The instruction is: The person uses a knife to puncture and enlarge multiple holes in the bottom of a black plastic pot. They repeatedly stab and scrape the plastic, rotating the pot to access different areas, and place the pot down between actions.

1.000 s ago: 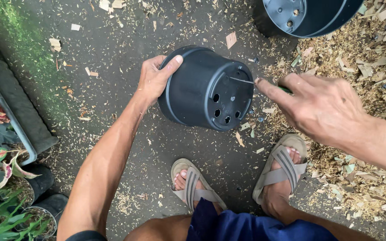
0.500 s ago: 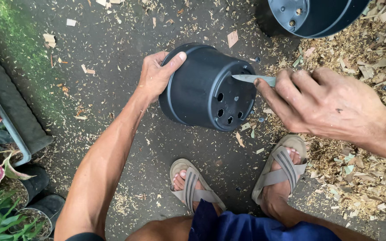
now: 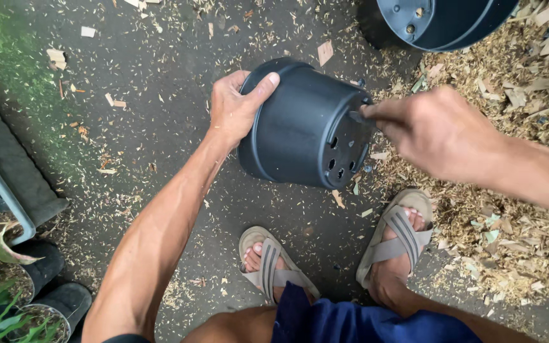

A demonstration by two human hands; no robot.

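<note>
A black plastic pot (image 3: 300, 127) lies on its side on the dark ground, its holed bottom turned to the right. My left hand (image 3: 236, 108) grips the pot's rim at the left, thumb over the top. My right hand (image 3: 436, 130) is closed around a thin pointed blade (image 3: 354, 117), whose tip presses against the upper edge of the pot's bottom. Most of the blade is hidden in my fist.
A second black pot (image 3: 440, 22) stands at the top right. Wood shavings (image 3: 509, 209) pile up on the right. My sandalled feet (image 3: 332, 254) are below the pot. Potted plants (image 3: 7, 279) and a grey edging (image 3: 7, 165) line the left side.
My right hand has turned over and shifted up, bringing the blade's tip from the middle of the pot's bottom to its upper edge. The left hand keeps its grip on the rim.
</note>
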